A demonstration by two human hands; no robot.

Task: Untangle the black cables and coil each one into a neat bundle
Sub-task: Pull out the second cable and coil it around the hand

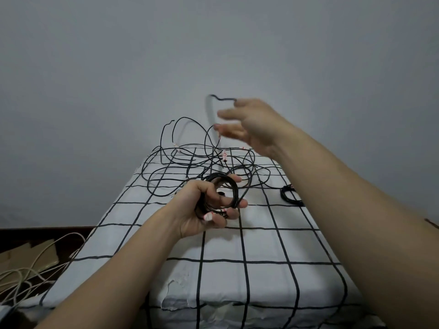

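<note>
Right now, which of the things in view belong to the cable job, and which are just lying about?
Job:
- coil gripped in the left hand
- raised strand at the blurred right hand
- black tangle on the far end of the sheet
- coiled bundle at the right

Lying about:
- pale cords and cardboard on the floor at the left
- checked sheet

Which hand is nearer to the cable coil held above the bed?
Left. The left hand grips the coil; the right hand is raised beyond it, apart, holding a loose strand.

tangled cables (202,160) ahead, open sheet (261,245) nearer
</note>
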